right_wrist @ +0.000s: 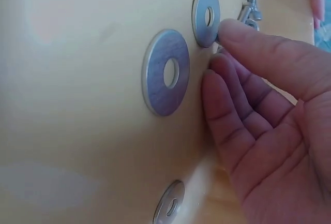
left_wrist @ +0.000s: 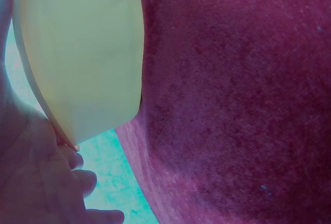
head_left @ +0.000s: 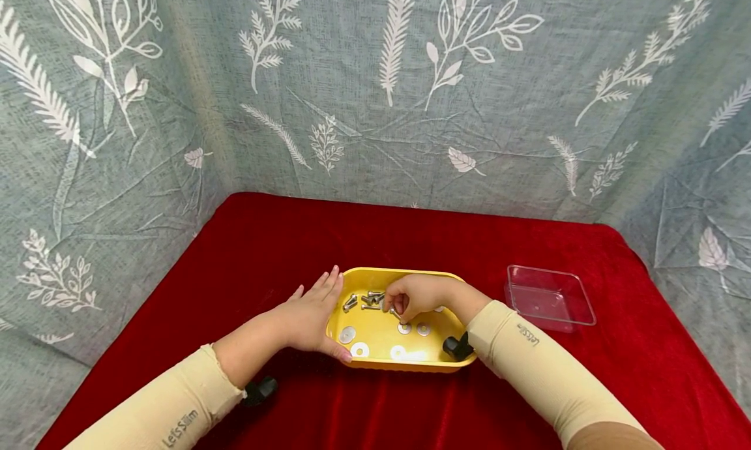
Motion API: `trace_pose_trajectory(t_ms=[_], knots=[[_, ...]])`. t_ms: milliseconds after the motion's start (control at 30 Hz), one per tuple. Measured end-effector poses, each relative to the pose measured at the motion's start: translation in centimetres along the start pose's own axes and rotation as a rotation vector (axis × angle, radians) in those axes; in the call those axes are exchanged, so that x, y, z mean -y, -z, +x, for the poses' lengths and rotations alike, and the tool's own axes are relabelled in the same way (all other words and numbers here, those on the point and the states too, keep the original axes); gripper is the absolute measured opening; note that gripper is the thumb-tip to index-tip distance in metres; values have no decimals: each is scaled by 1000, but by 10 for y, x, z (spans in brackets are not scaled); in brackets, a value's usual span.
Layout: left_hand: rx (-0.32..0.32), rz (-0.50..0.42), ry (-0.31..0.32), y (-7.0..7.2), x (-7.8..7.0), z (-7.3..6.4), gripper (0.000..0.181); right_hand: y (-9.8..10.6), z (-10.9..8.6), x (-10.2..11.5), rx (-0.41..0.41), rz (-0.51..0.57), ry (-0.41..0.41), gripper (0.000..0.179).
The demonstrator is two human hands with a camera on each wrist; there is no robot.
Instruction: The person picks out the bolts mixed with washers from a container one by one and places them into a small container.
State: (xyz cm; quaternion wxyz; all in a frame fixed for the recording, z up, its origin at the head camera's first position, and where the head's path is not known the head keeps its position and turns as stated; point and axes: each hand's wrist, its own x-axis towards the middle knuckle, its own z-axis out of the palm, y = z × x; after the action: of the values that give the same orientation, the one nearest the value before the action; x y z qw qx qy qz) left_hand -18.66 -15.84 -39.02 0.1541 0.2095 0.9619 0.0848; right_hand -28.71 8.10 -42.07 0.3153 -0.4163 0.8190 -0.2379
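A yellow plastic tray holds several metal bolts and flat washers. My left hand rests against the tray's left end, fingers stretched along the rim and thumb on the near corner. In the left wrist view the tray's outer wall shows beside that hand. Reaching inside the tray, my right hand pinches a small bolt between thumb and fingertips, just above the tray floor. In the right wrist view the fingers mostly hide this bolt, and a washer lies close to the thumb tip.
A clear plastic box stands right of the tray on the red cloth. Black wrist devices show below the sleeves. Grey-green leaf-patterned curtains enclose the back and sides.
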Motion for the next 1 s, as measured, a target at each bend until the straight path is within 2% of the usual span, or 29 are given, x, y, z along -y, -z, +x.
trace_pose_trajectory(t_ms=[300,1000], knots=[[8,4,15,-1,0,1,135,-1,1,-2,-7,-3,8,21],[-5,-11,-2,-2,1,3,136,0,0,4,-13,-90,-7,12]])
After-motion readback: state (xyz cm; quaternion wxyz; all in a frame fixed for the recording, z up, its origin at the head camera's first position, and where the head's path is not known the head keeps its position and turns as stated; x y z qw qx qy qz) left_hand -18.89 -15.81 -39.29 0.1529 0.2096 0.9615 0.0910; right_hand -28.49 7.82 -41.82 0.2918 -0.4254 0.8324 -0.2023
